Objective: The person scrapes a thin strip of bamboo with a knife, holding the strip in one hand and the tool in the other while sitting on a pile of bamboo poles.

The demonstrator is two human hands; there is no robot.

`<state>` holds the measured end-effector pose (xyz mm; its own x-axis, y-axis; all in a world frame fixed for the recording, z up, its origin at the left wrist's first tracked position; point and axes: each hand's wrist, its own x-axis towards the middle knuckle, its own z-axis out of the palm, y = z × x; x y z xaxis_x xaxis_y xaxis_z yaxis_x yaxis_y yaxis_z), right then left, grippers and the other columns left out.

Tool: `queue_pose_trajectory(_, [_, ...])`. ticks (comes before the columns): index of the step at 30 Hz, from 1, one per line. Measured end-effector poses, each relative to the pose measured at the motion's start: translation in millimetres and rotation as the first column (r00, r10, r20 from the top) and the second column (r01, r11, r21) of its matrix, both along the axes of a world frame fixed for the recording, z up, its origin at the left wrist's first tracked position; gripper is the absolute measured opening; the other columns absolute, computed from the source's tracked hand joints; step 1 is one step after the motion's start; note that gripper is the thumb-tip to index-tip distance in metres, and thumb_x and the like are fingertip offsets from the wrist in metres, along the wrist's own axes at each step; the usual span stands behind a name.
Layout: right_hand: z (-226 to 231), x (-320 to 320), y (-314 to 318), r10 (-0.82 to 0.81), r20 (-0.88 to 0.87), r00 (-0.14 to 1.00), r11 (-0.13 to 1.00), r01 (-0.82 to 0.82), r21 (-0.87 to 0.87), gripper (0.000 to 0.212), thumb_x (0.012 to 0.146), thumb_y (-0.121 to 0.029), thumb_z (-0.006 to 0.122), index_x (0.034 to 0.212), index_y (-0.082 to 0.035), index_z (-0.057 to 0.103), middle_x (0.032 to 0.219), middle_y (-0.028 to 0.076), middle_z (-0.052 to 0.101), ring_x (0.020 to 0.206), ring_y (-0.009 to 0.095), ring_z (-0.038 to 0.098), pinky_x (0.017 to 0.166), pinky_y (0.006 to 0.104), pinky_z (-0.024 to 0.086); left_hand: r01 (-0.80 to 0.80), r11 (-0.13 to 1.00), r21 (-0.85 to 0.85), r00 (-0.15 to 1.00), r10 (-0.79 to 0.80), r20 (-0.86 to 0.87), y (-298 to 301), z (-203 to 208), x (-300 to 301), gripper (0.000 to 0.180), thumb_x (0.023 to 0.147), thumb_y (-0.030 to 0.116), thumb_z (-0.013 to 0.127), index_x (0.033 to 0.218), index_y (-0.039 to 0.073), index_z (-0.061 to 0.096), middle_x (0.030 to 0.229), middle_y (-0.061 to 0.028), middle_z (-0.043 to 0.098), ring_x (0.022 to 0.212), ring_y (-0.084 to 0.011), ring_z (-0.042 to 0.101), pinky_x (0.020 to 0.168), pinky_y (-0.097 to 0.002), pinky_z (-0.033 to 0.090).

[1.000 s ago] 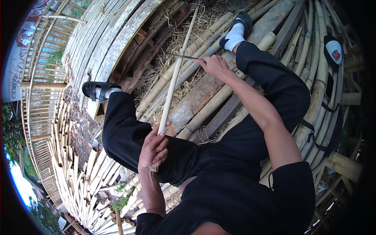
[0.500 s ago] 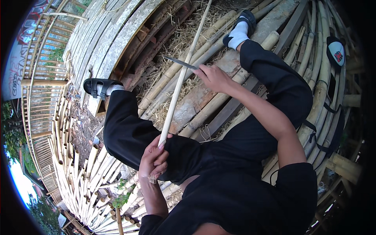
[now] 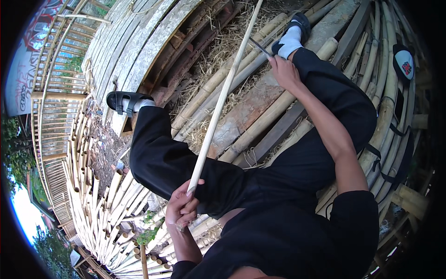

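Note:
A long pale bamboo strip (image 3: 218, 109) slants from my lap up to the far edge of the view. Its near end lies in my left hand (image 3: 182, 204), whose fingers are wrapped round it by my left thigh. Out beside my right shin, my right hand (image 3: 285, 72) is closed on a knife (image 3: 261, 48). The knife's dark, narrow blade points to the far left, with its tip near the right side of the strip. Its handle is hidden in my fingers.
Curled shavings (image 3: 232, 39) cover the ground between my feet. Bamboo poles (image 3: 260, 122) lie under my legs and stack up on both sides. A wooden plank platform (image 3: 125, 42) stands at the far left, before a bamboo fence (image 3: 58, 116). A cap (image 3: 403, 63) lies at the right.
My right hand has slid the knife away from me along the strip, towards my right foot. My left hand keeps its grip. The whole view has shifted slightly.

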<state>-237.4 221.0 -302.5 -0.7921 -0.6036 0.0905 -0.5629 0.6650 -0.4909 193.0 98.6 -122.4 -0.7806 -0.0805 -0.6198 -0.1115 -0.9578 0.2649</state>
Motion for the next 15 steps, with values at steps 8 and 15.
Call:
queue_pose_trajectory(8, [22.8, 70.4, -27.7, 0.103, 0.943, 0.318, 0.89, 0.393, -0.23, 0.048, 0.089, -0.053, 0.046, 0.078, -0.006, 0.049, 0.051, 0.002, 0.043, 0.036, 0.018, 0.037, 0.038, 0.0298, 0.032, 0.041, 0.999, -0.009, 0.995, -0.042, -0.088, -1.7, 0.2, -13.8, 0.04, 0.094, 0.005, 0.038, 0.132, -0.007, 0.028, 0.048, 0.0008, 0.025, 0.028, -0.0033, 0.018, 0.025, -0.0178, 0.019])
queue_pose_trajectory(15, [38.3, 75.3, -26.5, 0.394, 0.896, -0.207, 0.731, 0.662, -0.168, 0.048, 0.086, -0.057, 0.049, 0.083, -0.009, 0.051, 0.048, -0.006, 0.029, 0.035, 0.005, 0.025, 0.034, 0.0214, 0.021, 0.078, 0.989, -0.125, 0.996, -0.072, 0.051, 9.9, -3.1, -13.3, 0.039, 0.095, 0.006, 0.039, 0.131, -0.003, 0.032, 0.047, 0.0026, 0.024, 0.029, -0.003, 0.017, 0.025, -0.0184, 0.019])
